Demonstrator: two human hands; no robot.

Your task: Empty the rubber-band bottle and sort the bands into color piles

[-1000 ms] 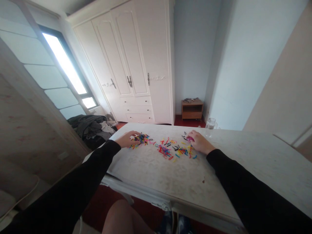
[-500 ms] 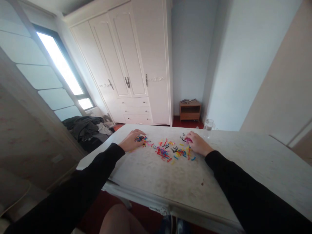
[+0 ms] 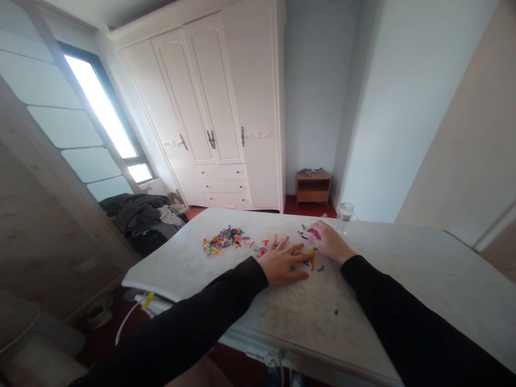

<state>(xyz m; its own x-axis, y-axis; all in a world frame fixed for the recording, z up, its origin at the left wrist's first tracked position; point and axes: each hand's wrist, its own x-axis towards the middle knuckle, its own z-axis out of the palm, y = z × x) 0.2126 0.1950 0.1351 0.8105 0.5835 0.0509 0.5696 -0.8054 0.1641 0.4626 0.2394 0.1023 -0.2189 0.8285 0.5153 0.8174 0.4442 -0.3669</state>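
My left hand (image 3: 284, 262) lies palm down with its fingers spread over loose, colourful elastic hair bands (image 3: 263, 249) in the middle of the table, hiding many of them. At its fingertips, more yellow, red and blue bands (image 3: 313, 263) reach under my right hand (image 3: 331, 242). The right fingers are closed around a small bunch of pink hair bands (image 3: 313, 234). A larger mixed pile of hair bands (image 3: 223, 241) rests to the left, apart from both hands. Two or three black bands (image 3: 302, 235) lie just beyond the right fingertips.
The pale table (image 3: 403, 279) has a glass jar (image 3: 345, 212) at its far edge. A small dark speck (image 3: 336, 310) marks its near part. Behind stand a white wardrobe (image 3: 226, 107) and a wooden nightstand (image 3: 313, 188). Dark clothes (image 3: 137, 215) are heaped at left.
My left hand has moved right, from the left pile to the bands in the middle, and its fingers have spread. The left pile is now uncovered. My right hand stays nearly in place.
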